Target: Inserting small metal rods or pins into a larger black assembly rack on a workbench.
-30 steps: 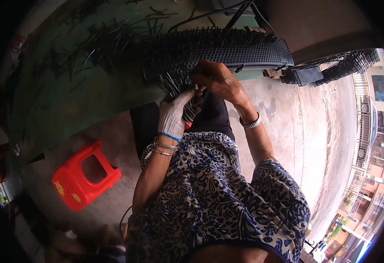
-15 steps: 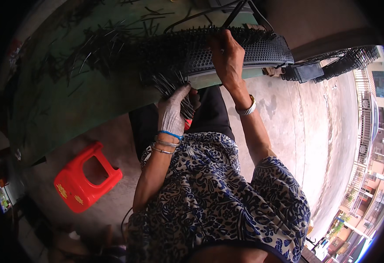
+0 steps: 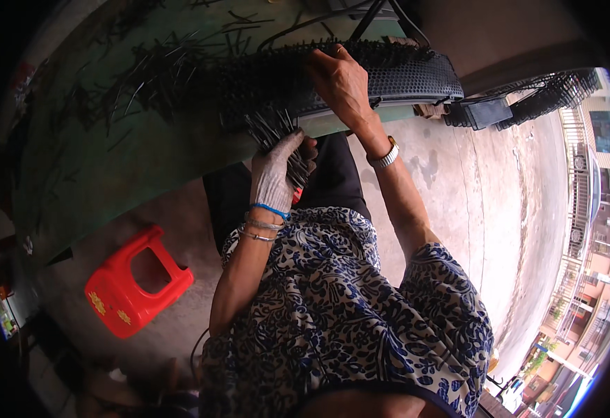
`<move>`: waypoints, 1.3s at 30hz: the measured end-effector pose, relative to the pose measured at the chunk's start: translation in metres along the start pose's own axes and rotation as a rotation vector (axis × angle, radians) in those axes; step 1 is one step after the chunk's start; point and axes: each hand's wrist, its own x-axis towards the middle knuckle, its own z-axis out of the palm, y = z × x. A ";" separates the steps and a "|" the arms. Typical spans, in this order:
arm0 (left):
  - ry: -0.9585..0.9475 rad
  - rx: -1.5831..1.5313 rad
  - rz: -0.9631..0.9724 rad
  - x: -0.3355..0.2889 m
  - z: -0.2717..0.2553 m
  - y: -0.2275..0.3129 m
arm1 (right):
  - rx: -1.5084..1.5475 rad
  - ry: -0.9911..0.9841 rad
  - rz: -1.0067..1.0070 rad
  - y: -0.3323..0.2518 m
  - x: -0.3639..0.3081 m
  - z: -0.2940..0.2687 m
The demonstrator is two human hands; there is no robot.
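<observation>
My left hand (image 3: 275, 161), in a white knit glove, is closed around a bundle of thin black strips (image 3: 271, 129) just off the table's near edge. Bare and wearing a watch, my right hand (image 3: 347, 87) bends over a long black perforated panel (image 3: 416, 81) lying on the table. Its fingers are curled at the panel's holes; their tips are in shadow, and what they pinch, if anything, is hidden. Many dark strips stick up along the panel's far side and left part.
Loose black strips (image 3: 159, 70) lie scattered over the green tabletop (image 3: 131, 167). A red plastic stool (image 3: 113, 285) is on the floor at lower left. More black slotted parts (image 3: 552, 104) hang beyond the table's right end. Black curved rods (image 3: 368, 21) rise behind the panel.
My right hand has shifted left along the panel, its fingers reaching further left. My left hand keeps the bundle in nearly the same place.
</observation>
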 end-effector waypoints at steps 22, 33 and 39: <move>0.038 -0.051 -0.049 0.001 0.001 0.004 | 0.619 -0.070 0.394 -0.015 -0.034 -0.027; -0.021 0.075 0.049 -0.003 0.003 0.003 | 0.236 0.189 0.064 0.000 -0.026 0.014; -0.022 0.049 -0.005 -0.005 0.003 0.001 | 0.078 0.083 -0.022 -0.001 -0.029 0.005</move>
